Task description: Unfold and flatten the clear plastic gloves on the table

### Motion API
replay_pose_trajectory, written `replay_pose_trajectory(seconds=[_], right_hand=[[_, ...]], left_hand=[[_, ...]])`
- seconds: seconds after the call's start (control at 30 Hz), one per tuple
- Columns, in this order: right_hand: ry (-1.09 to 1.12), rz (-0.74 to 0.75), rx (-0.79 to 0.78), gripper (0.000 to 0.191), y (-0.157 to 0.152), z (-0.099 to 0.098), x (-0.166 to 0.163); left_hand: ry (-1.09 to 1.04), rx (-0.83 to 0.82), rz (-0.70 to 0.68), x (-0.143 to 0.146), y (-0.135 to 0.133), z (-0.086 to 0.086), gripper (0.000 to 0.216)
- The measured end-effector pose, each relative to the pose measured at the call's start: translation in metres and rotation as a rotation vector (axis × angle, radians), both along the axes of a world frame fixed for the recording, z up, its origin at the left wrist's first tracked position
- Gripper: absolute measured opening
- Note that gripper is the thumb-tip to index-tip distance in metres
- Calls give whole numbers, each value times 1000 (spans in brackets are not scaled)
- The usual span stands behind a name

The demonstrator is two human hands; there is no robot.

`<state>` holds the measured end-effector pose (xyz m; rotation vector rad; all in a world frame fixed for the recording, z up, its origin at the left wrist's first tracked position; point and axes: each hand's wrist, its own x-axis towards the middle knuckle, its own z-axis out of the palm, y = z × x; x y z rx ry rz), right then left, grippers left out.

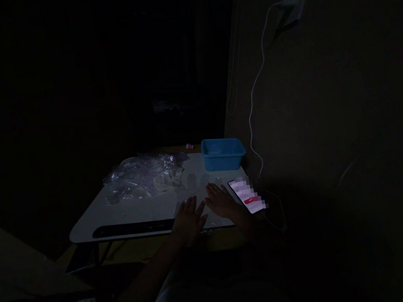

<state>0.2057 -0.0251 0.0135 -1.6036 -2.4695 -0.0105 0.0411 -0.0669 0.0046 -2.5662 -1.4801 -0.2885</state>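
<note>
Head view: dark in here. Left hand (190, 220) and right hand (221, 202) both palm-down, spread and ungripped, over clear film (213, 219) on the table (134, 211). Film shows between them too. Bag pile (140, 176) beyond, left of both. Tub (222, 162) beyond the right hand. Lit phone (242, 193) just right of it.

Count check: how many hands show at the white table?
2: the left hand at the right end of the black strip; the right hand between it and the phone. Darkness could hide others.
</note>
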Motion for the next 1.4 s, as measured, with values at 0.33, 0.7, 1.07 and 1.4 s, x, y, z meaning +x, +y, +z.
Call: replay_pose_trajectory(seconds=[0.33,0.7,1.07,1.4], right_hand=[[15,164,121,46,-1,4,-1],[8,28,73,53,3,-3,0],[15,15,77,51,1,-3,-1],[22,16,85,51,1,-2,-2]], left_hand=[[7,-14,-2,2,-2,2,45],[-261,-53,-98,-7,7,-7,50],[-991,-356,-132,-12,13,3,70],[-1723,-462,129,-28,48,2,45]])
